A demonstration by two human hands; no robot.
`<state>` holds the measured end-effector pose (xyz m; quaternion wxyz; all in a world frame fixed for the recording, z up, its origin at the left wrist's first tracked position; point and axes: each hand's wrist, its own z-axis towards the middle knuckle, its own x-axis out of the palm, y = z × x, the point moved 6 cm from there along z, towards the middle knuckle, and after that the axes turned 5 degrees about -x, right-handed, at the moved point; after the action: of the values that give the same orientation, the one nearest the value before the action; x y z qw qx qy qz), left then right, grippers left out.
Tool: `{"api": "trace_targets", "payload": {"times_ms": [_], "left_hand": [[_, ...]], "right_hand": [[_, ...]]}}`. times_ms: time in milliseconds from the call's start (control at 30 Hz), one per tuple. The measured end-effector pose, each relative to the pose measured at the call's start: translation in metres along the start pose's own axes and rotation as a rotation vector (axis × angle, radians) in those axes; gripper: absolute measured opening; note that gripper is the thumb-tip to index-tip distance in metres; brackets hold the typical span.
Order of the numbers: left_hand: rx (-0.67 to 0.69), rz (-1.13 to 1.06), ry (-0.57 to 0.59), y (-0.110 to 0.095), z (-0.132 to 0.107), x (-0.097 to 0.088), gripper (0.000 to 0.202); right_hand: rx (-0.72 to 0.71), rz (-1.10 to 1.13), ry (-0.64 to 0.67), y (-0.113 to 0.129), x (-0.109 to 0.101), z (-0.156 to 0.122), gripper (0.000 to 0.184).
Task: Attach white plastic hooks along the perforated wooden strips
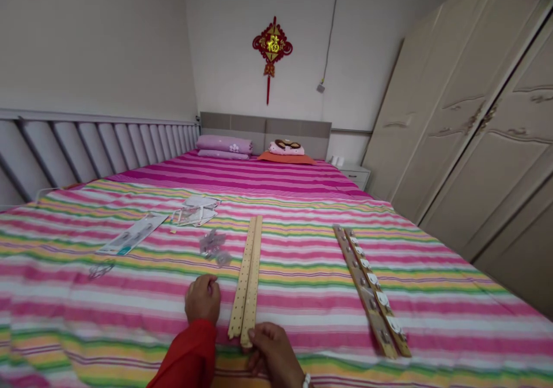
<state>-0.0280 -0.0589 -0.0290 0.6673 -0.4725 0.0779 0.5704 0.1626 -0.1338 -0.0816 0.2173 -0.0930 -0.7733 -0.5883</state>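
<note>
Two pale perforated wooden strips (pixel 247 277) lie side by side on the striped bedsheet (pixel 302 284), running away from me. My right hand (pixel 271 349) pinches their near end with fingers closed. My left hand (pixel 202 300), in a red sleeve, rests curled on the sheet just left of the strips; whether it holds anything is hidden. A small clear bag of hardware (pixel 213 245) lies a little beyond my left hand. Further right lie two darker wooden strips with white round fittings (pixel 370 289).
A printed leaflet (pixel 133 233) and clear plastic packaging (pixel 195 212) lie on the bed's left part, with a small wire piece (pixel 101 269) nearer. Pillows (pixel 224 145) sit by the headboard. A padded wall panel runs along the left, wardrobes (pixel 475 146) stand on the right.
</note>
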Motion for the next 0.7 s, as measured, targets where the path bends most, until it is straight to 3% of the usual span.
{"api": "trace_targets", "payload": {"times_ms": [167, 433, 700], "left_hand": [[0.033, -0.031, -0.054, 0.002, -0.001, 0.001, 0.015], [0.066, -0.051, -0.104, 0.001, -0.002, 0.000, 0.015], [0.029, -0.132, -0.099, 0.005, -0.001, -0.001, 0.016]], "right_hand": [[-0.091, -0.049, -0.037, 0.013, -0.018, -0.009, 0.044], [-0.120, -0.116, -0.030, 0.024, -0.060, -0.041, 0.046], [-0.076, -0.021, -0.097, 0.009, -0.083, -0.045, 0.048]]}}
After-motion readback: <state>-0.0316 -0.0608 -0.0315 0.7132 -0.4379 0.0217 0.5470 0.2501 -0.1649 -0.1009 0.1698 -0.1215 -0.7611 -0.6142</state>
